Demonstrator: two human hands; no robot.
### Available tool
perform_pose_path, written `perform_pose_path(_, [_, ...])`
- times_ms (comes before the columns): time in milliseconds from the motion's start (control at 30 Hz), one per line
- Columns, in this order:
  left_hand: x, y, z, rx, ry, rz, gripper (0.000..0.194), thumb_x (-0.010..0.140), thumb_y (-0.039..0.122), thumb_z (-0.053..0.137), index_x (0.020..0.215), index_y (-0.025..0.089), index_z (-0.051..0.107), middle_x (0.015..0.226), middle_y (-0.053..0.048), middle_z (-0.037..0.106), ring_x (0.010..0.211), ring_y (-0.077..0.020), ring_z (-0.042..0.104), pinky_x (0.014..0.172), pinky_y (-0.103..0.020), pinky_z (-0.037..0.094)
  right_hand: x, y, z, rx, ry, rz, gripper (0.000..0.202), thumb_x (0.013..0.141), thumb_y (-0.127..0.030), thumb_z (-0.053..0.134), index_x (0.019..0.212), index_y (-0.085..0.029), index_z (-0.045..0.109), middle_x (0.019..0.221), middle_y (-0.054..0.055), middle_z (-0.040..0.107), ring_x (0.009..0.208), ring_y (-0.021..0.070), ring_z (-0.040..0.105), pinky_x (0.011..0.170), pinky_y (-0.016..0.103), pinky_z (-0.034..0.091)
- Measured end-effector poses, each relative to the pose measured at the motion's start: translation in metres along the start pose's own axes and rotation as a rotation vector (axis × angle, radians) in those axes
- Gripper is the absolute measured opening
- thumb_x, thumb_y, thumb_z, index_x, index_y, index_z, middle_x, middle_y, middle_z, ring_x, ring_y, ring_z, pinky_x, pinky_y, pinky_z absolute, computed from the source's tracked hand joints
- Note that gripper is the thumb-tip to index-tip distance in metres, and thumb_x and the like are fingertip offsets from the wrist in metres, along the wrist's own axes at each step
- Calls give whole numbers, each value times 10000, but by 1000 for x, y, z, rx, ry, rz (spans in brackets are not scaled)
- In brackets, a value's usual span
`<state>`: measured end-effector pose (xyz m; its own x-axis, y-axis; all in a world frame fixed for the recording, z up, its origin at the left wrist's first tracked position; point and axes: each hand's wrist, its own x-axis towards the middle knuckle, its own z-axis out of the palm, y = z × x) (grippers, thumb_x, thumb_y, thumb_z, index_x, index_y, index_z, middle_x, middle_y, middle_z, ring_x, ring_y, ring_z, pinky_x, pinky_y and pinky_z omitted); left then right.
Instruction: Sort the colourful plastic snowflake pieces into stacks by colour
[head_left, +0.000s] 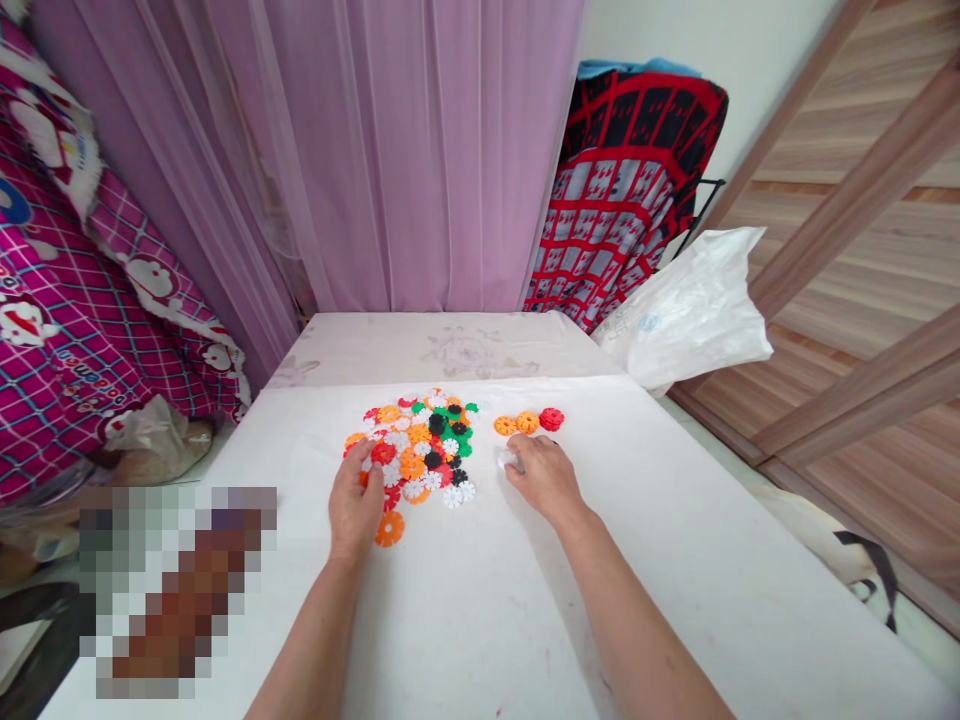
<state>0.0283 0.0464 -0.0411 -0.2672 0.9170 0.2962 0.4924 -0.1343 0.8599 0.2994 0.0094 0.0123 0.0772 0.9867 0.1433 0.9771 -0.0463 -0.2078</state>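
A pile of notched plastic snowflake discs (412, 463) in red, orange, white, green and black lies on the white-covered table. My left hand (355, 503) rests at the pile's left edge, thumb and fingers apart around some red and orange discs. One orange disc (389, 528) lies just in front of the pile, by my left wrist. My right hand (545, 478) is to the right of the pile, fingertips pinched on a white disc (507, 459) low over the cloth. Just beyond it sit two small orange stacks (517, 424) and a red stack (552, 418) in a row.
The white cloth (450, 620) covers most of the table, with a floral cover (360, 350) at the far end. A white plastic bag (690, 310) hangs off the right far corner. Purple curtains (390, 150) close off the back. A blurred patch (180, 590) hides the left side.
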Motion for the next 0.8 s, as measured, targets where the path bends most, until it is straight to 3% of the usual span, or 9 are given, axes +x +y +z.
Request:
perform_pose_path(233, [1, 0, 0, -2, -3, 5, 393, 829, 278, 492, 1192, 200, 619, 1337, -83, 604, 1274, -211, 525, 1132, -392, 352, 2, 3, -2, -5, 5, -4, 225, 794, -196, 590, 1014, -214, 634, 993, 46, 708, 951, 214, 574, 808, 290, 364])
perform_pose_path(367, [0, -1, 0, 3, -5, 8, 394, 831, 286, 490, 1190, 188, 618, 1340, -93, 600, 1276, -221, 522, 1131, -401, 354, -10, 7, -2, 52, 121, 7, 228, 799, -151, 545, 996, -217, 641, 981, 44, 706, 936, 205, 584, 801, 284, 381])
perform_pose_path(500, [0, 0, 1, 13, -8, 4, 390, 836, 276, 484, 1194, 197, 617, 1328, -90, 605, 1276, -224, 522, 1129, -405, 358, -32, -3, 12, 184, 259, -28, 228, 802, -102, 467, 896, -226, 634, 891, 19, 697, 850, 169, 601, 764, 257, 402])
perform_pose_path(667, [-1, 1, 1, 6, -5, 9, 387, 837, 249, 470, 1194, 215, 616, 1325, -72, 608, 1265, -208, 531, 1117, -382, 373, -42, -36, 35, 297, 176, -114, 209, 792, -114, 495, 914, -220, 628, 875, 7, 684, 770, 144, 603, 740, 245, 415])
perform_pose_path(800, [-3, -2, 0, -14, -4, 11, 380, 833, 243, 483, 1186, 232, 622, 1324, -53, 612, 1270, -200, 527, 1119, -372, 369, -37, -51, 40, 328, 118, -99, 260, 757, -99, 528, 972, -213, 621, 976, 13, 683, 796, 139, 604, 762, 242, 427])
